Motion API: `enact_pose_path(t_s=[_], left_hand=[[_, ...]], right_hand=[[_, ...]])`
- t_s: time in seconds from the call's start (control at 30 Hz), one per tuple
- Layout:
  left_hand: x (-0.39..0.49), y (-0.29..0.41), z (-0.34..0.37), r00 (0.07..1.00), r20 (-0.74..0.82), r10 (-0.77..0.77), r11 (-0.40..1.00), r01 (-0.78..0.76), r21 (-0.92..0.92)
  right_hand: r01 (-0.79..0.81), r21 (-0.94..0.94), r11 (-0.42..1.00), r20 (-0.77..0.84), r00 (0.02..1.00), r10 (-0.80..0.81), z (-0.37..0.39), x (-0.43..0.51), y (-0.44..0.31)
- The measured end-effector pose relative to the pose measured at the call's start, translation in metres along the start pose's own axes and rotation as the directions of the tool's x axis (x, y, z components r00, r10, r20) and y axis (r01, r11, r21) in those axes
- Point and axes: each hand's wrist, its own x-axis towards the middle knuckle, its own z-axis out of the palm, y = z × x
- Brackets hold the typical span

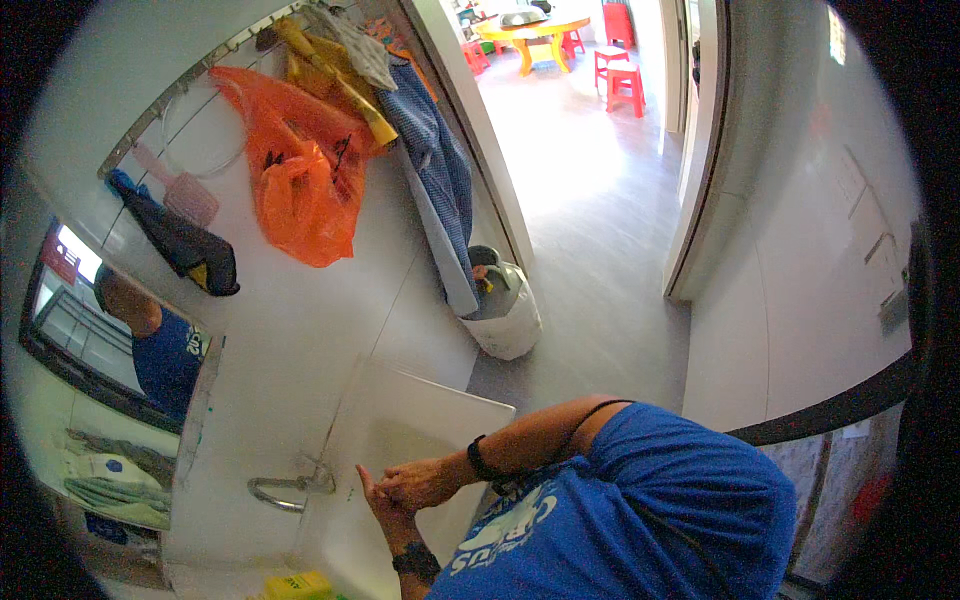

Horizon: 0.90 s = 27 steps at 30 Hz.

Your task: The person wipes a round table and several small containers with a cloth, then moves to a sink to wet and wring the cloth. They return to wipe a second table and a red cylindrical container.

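Observation:
Over a white washbasin (427, 394), my two hands are pressed together. My right hand (420, 482) has its fingers bent against the palm side of my left hand (382, 501), whose thumb sticks out while its other fingers are largely hidden. Dark bands circle both wrists. No object shows between the hands. Just left of them, a curved metal faucet (277, 495) projects from the basin's back edge; whether water runs cannot be told. At the bottom edge lies a yellow package (298, 585) bearing writing.
A mirror (82, 337) hangs at left above folded cloths (120, 480). An orange plastic bag (307, 195), a blue towel (435, 165) and a black pouch (180, 240) hang from a rail. A lined bin (510, 322) stands near the doorway. Red stools (624, 86) stand beyond.

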Motion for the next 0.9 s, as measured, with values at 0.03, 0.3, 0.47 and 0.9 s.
enact_pose_path(t_s=[0.03, 0.3, 0.47, 0.9], left_hand=[[0.006, 0.000, -0.002, 0.986, -0.162, -0.027, 0.997, 0.038, 0.060], [0.061, -0.004, -0.023, 0.865, -0.424, 0.268, 0.952, -0.170, 0.254], [0.120, -0.017, -0.061, 0.753, -0.595, 0.282, 0.927, -0.053, 0.372], [0.152, -0.064, -0.070, 0.863, -0.210, 0.459, -0.493, 0.444, 0.748]], right_hand=[[0.016, 0.047, 0.999, -0.143, 0.990, -0.009, -0.004, -0.012, 0.003], [-0.369, 0.122, 0.921, -0.159, 0.909, 0.385, -0.057, -0.171, 0.037], [-0.640, 0.099, 0.762, -0.197, 0.738, 0.646, -0.097, -0.290, 0.037], [-0.934, 0.321, 0.157, -0.329, 0.045, 0.943, -0.127, -0.492, -0.036]])
